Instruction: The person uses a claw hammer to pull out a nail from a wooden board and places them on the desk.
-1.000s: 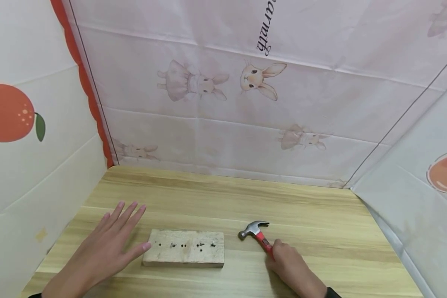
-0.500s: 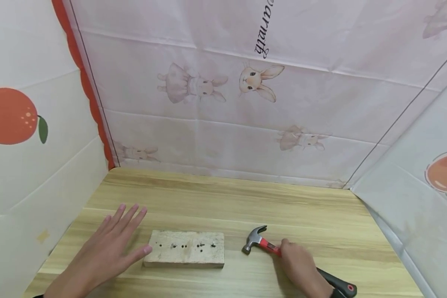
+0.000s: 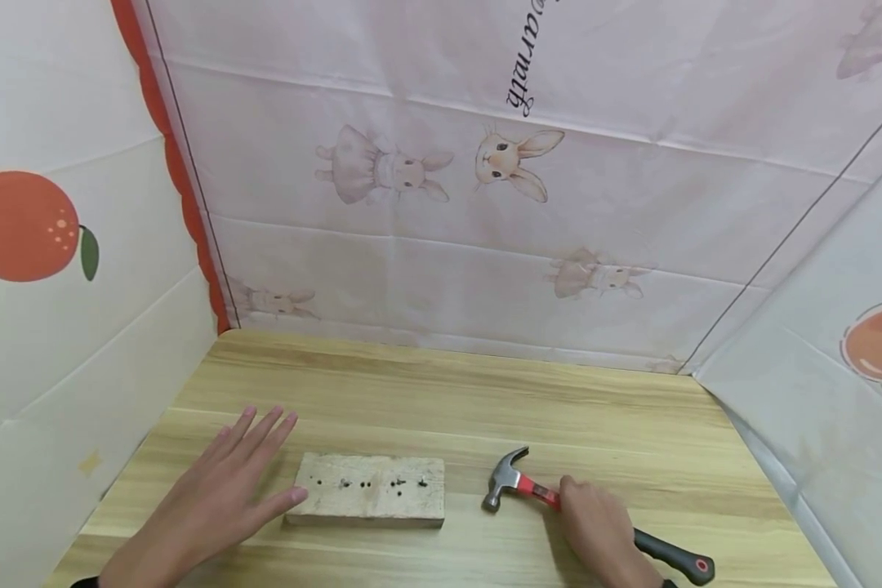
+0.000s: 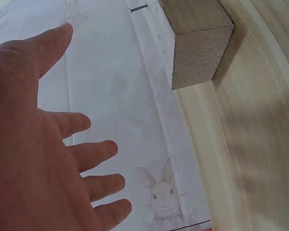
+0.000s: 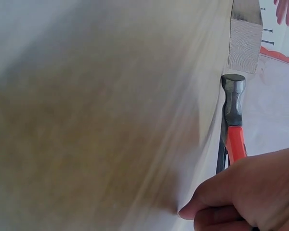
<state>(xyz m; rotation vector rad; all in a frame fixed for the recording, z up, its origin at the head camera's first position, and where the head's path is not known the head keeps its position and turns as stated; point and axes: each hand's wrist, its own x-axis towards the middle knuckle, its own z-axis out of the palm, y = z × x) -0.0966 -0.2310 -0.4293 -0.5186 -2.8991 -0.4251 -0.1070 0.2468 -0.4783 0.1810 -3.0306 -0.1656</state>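
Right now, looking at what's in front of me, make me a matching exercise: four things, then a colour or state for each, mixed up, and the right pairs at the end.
1. Wooden block
2. Hammer
3. Left hand
4. Right hand

A. Grips the hammer
B. Has nails standing in it
C. Fingers spread, holding nothing
D. Coloured grey, red and black

Pairs: 1-B, 2-D, 3-C, 4-A.

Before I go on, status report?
Right grip holds hammer. Left grip empty, beside wooden block. Nails standing in block. Nothing seen between hammer and block.
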